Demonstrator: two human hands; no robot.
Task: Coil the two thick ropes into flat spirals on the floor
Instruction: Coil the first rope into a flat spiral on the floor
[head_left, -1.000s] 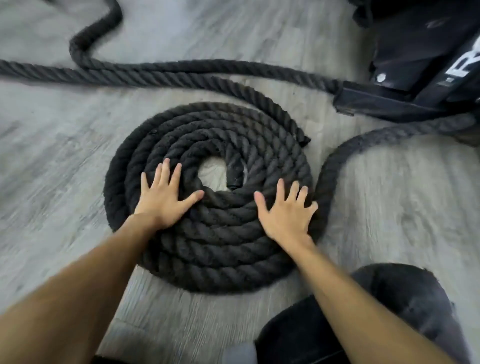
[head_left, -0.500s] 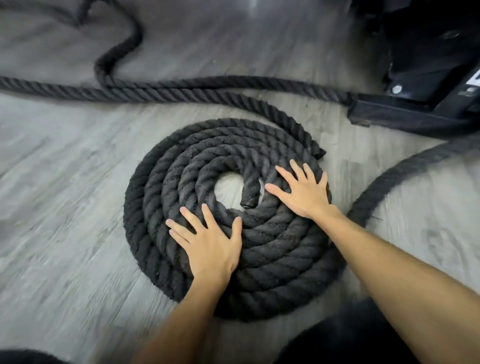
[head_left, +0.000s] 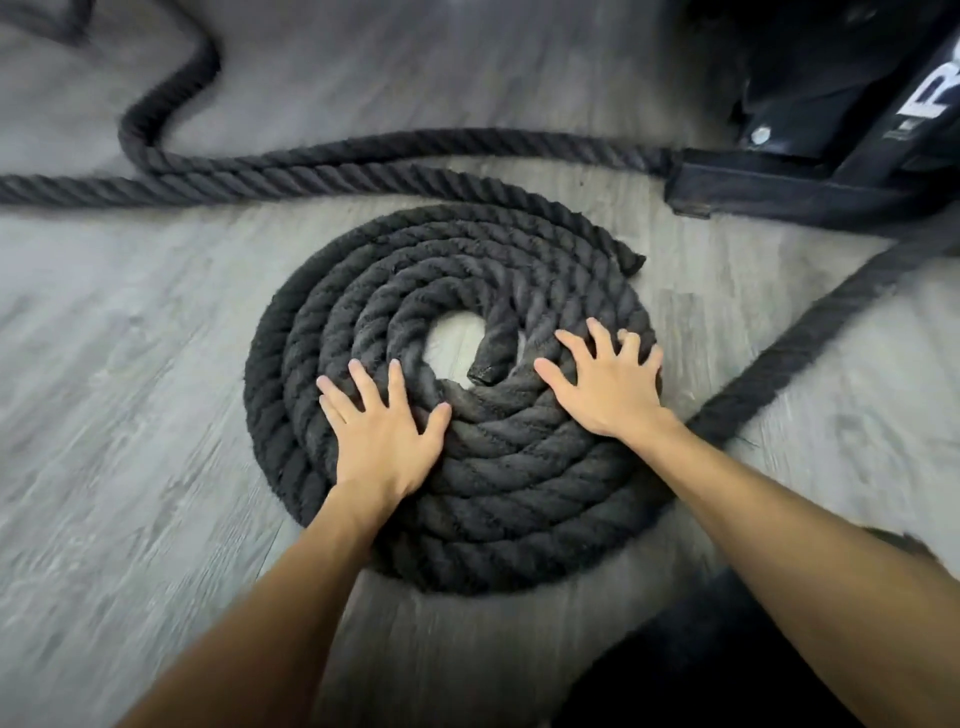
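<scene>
Head camera: the coiled rope (head_left: 519, 493) lies flat on the grey plank floor (head_left: 130, 364) straight in front of me, and both my hands rest on top of it. My left hand (head_left: 384, 441) presses palm-down on the near-left windings. Its fingers are straight, spread and pointing away from me, with the thumb reaching toward the open centre. My right hand (head_left: 608, 389) lies on the right side of the spiral with its fingers spread and the tips slightly bent into the outer windings, gripping nothing. Both bare forearms reach in from the bottom edge.

The rope's inner end (head_left: 485, 364) sits in the middle hole between my hands, pointing toward me. The free length (head_left: 779, 353) leaves the coil beside my right wrist and runs straight off to the far right, toward the black metal frame (head_left: 779, 187).

A second rope (head_left: 363, 166) lies beyond the coil, its long axis left to right. One stretch curves along the coil's far rim and stops at a cut end (head_left: 631, 260).
</scene>
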